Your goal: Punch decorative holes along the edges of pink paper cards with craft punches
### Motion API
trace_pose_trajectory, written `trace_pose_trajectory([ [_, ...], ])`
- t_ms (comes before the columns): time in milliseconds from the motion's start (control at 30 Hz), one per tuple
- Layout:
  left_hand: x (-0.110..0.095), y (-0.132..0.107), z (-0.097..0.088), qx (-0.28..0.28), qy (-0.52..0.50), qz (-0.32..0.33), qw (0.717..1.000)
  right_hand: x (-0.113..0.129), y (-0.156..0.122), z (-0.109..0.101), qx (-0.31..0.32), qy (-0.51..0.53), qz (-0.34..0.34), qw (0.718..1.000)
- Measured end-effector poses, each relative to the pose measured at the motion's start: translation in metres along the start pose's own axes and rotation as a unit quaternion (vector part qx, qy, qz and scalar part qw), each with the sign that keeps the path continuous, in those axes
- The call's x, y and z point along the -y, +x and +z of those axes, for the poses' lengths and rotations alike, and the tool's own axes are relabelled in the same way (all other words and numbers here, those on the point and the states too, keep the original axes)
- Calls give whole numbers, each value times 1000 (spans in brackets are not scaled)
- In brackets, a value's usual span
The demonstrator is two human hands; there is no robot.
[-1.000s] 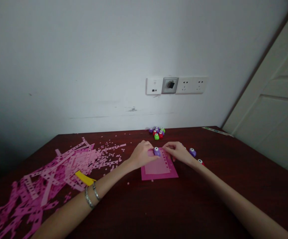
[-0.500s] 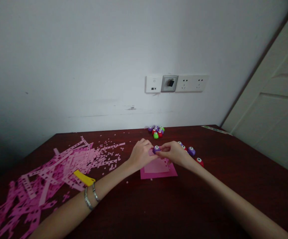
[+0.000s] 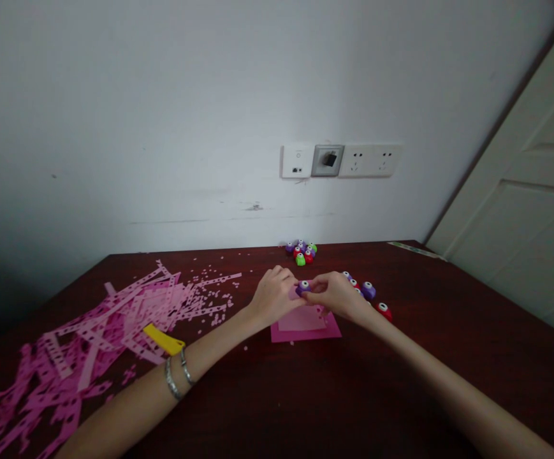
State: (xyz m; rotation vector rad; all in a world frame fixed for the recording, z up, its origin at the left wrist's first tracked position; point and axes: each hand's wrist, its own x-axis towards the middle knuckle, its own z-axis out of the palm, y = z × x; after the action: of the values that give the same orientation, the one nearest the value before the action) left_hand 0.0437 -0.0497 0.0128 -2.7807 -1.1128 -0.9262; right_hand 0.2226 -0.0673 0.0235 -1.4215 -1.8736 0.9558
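Note:
A small purple craft punch with a white-and-black top is at the far part of a light pink sheet of paper. My right hand pinches this punch between thumb and fingers. From the other side, my left hand is closed at the light sheet's left part, its fingertips close to the punch and partly hidden. Small cut-outs show along the light sheet's right side. Underneath lies a darker pink sheet, its front edge and corner showing. Silver bracelets circle my left wrist.
Several punches stand right of my right hand, and another group sits near the wall. Punched pink strips are heaped at the left beside scattered paper bits and a yellow tool. A flat strip lies back right.
The view has shifted very slightly. The purple punch sits marginally further right between my hands; both hands keep nearly the same pose.

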Motion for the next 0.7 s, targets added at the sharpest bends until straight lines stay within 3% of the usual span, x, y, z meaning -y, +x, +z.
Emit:
trace_pose_trajectory([
  [167, 11, 10, -23, 20, -99, -3, 995, 3, -6, -15, -20, 37, 9, 999],
  [300, 30, 13, -32, 65, -106, -47, 991, -5, -23, -25, -10, 50, 48, 998],
  [467, 51, 7, -15, 139, -135, -93, 977, -22, -43, -30, 5, 6, 55, 998],
  [700, 69, -3, 12, 108, -129, -107, 980, -30, -47, -34, 46, 11, 66, 997],
])
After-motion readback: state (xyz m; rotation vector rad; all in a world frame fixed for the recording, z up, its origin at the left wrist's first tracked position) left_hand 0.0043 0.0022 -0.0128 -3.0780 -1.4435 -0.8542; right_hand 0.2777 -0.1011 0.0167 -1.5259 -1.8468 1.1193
